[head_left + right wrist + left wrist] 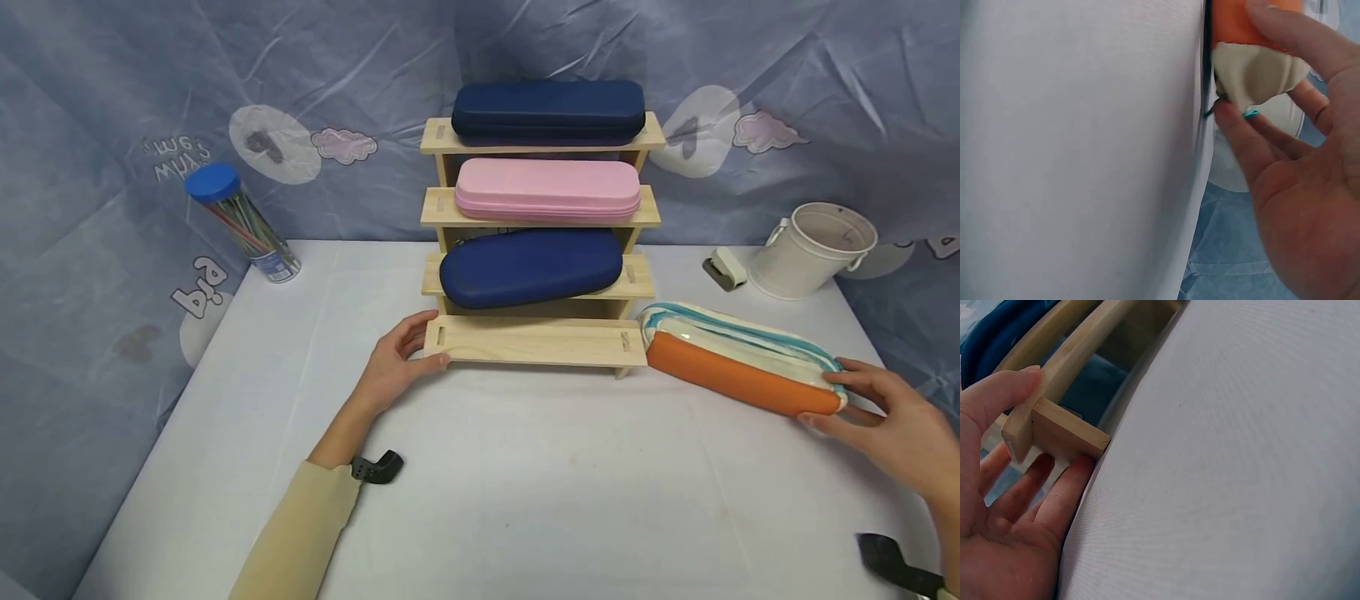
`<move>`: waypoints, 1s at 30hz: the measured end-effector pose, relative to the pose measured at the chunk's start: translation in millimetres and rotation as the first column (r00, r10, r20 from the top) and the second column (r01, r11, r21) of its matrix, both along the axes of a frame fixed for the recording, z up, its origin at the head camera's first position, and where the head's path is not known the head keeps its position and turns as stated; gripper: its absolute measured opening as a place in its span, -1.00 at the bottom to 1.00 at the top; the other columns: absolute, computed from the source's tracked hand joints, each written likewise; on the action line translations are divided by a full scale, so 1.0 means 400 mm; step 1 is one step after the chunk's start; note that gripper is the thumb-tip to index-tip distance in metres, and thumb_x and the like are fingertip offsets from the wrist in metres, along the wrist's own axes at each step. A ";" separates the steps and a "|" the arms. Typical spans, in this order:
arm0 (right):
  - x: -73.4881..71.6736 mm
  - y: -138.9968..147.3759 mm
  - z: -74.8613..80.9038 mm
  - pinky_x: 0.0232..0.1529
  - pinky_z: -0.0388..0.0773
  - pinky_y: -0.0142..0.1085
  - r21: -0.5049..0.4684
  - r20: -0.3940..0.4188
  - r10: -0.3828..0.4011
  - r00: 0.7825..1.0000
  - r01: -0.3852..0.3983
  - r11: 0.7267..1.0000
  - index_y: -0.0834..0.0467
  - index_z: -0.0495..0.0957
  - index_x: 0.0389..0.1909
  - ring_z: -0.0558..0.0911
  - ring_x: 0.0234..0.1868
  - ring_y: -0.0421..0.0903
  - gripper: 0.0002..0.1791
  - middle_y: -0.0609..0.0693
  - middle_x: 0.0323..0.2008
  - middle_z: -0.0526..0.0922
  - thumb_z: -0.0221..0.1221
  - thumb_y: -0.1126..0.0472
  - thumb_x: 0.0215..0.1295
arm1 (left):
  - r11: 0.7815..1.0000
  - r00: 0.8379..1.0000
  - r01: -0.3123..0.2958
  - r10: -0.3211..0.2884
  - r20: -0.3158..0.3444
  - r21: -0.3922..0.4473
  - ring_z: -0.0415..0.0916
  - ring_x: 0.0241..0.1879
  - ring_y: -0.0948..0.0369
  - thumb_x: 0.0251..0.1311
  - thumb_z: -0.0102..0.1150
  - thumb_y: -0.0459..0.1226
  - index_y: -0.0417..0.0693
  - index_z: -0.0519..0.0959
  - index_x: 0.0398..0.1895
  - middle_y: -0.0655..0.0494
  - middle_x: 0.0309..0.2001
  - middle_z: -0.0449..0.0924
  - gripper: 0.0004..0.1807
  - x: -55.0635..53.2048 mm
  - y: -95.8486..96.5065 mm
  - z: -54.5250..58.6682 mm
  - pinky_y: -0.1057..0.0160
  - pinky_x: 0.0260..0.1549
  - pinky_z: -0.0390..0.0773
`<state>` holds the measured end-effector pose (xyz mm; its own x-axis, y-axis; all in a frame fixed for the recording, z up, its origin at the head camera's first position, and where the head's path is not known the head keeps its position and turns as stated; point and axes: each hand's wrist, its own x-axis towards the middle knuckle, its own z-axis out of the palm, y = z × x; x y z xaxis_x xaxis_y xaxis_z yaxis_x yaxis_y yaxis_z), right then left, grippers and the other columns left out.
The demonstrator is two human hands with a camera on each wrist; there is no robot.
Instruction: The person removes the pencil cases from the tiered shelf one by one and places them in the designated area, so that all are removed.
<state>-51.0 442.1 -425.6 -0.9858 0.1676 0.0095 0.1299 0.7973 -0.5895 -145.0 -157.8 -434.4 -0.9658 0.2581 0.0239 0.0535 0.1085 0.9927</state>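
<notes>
A stepped wooden rack point(536, 340) stands on the white table; its lowest step is bare. My left hand point(397, 360) grips the left end of that step, thumb on the board and fingers around the end, as the left wrist view also shows of the wooden step point(1066, 428). At the right, my right hand point(892, 417) holds the far right end of an orange and cream pencil case point(738, 379) with a clear top and teal zipper trim. The case lies slantwise, its left end beside the lowest step.
Above sit a blue pencil case point(532, 267), a pink one point(547, 190) and a dark navy one point(547, 112), each on its own step. A blue-lidded jar of sticks point(247, 221) leans at back left. A white bucket point(813, 250) and a small stapler-like item point(726, 268) stand back right.
</notes>
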 end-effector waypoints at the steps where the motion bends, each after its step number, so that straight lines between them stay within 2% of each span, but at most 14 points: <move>1: -0.001 -0.001 -0.001 -0.29 0.44 -0.67 -0.004 0.004 0.003 1.000 -0.003 1.000 0.48 0.27 0.23 0.14 0.28 0.48 -0.22 0.39 0.42 -0.05 0.43 0.27 0.05 | 1.000 1.000 0.001 -0.001 0.000 -0.003 0.39 0.19 0.00 0.02 0.44 -0.37 -0.02 0.34 0.36 0.00 0.23 0.43 -0.22 0.004 0.002 0.009 -0.03 0.14 0.35; 3: -0.001 -0.001 -0.001 -0.36 0.43 -0.70 -0.008 0.017 0.004 1.000 -0.004 1.000 0.46 0.26 0.23 0.21 0.21 0.52 -0.21 0.38 0.43 -0.07 0.43 0.23 0.06 | 1.000 1.000 0.001 -0.001 -0.005 -0.014 0.40 0.19 0.00 0.02 0.44 -0.36 -0.05 0.34 0.36 -0.02 0.22 0.43 -0.22 0.011 0.006 0.024 -0.01 0.14 0.36; 5: -0.001 -0.002 -0.002 -0.43 0.42 -0.71 -0.010 0.031 0.001 1.000 -0.001 1.000 0.45 0.25 0.25 0.27 0.13 0.56 -0.19 0.37 0.44 -0.08 0.43 0.21 0.07 | 1.000 1.000 0.001 -0.001 -0.012 -0.019 0.40 0.19 0.00 0.02 0.44 -0.36 -0.07 0.34 0.36 -0.03 0.23 0.42 -0.22 0.013 0.007 0.026 -0.01 0.14 0.36; 9: -0.005 0.002 -0.002 -0.45 0.56 -0.48 0.015 0.047 0.002 0.999 -0.003 1.000 0.43 0.26 0.25 0.31 0.09 0.58 -0.17 0.39 0.42 -0.06 0.44 0.16 0.06 | 1.000 1.000 -0.002 0.002 -0.011 -0.015 0.40 0.19 0.00 0.02 0.44 -0.36 -0.06 0.34 0.36 -0.03 0.23 0.42 -0.22 0.013 0.006 0.027 0.00 0.14 0.36; 12: -0.009 0.005 -0.003 -0.45 0.56 -0.28 0.039 0.049 -0.010 0.999 0.008 0.999 0.43 0.28 0.23 0.34 0.07 0.57 -0.17 0.42 0.40 -0.01 0.45 0.13 0.04 | 1.000 1.000 -0.003 0.003 -0.006 -0.013 0.40 0.19 0.02 0.02 0.44 -0.36 -0.04 0.34 0.36 -0.01 0.23 0.42 -0.22 0.012 0.006 0.027 0.00 0.14 0.37; 14: -0.011 0.006 -0.003 -0.45 0.55 -0.25 0.045 0.043 -0.021 0.999 0.019 0.999 0.44 0.29 0.21 0.35 0.07 0.56 -0.17 0.42 0.39 0.01 0.46 0.12 0.03 | 1.000 1.000 -0.002 0.002 -0.004 -0.013 0.40 0.19 0.02 0.01 0.44 -0.36 -0.04 0.34 0.36 -0.01 0.23 0.42 -0.22 0.012 0.006 0.027 0.00 0.13 0.37; 21: -0.017 0.012 0.002 -0.46 0.54 -0.44 0.036 0.017 -0.032 0.999 0.031 0.999 0.49 0.30 0.20 0.29 0.15 0.55 -0.19 0.44 0.39 0.01 0.45 0.14 0.05 | 1.000 1.000 -0.003 0.003 0.002 -0.016 0.40 0.19 0.02 0.01 0.45 -0.35 -0.03 0.35 0.35 0.00 0.23 0.43 -0.23 0.011 0.010 0.028 0.00 0.14 0.36; 27: -0.033 0.019 0.003 -0.57 0.51 -0.53 0.044 0.033 -0.031 0.999 0.029 0.999 0.48 0.29 0.21 0.35 0.05 0.57 -0.17 0.41 0.41 -0.02 0.42 0.05 0.09 | 1.000 1.000 -0.001 0.001 -0.003 -0.011 0.41 0.17 0.01 0.01 0.45 -0.34 -0.03 0.35 0.35 -0.01 0.22 0.43 -0.23 0.009 0.002 0.023 -0.01 0.13 0.37; 30: -0.035 0.020 0.007 -0.44 0.58 -0.33 0.054 0.044 -0.028 0.999 0.026 0.998 0.49 0.28 0.21 0.35 0.06 0.58 -0.18 0.43 0.41 -0.04 0.41 0.07 0.10 | 1.000 1.000 0.003 -0.003 -0.002 -0.008 0.41 0.18 0.02 0.02 0.45 -0.33 -0.01 0.35 0.35 0.00 0.22 0.43 -0.23 0.010 0.002 0.021 0.00 0.13 0.37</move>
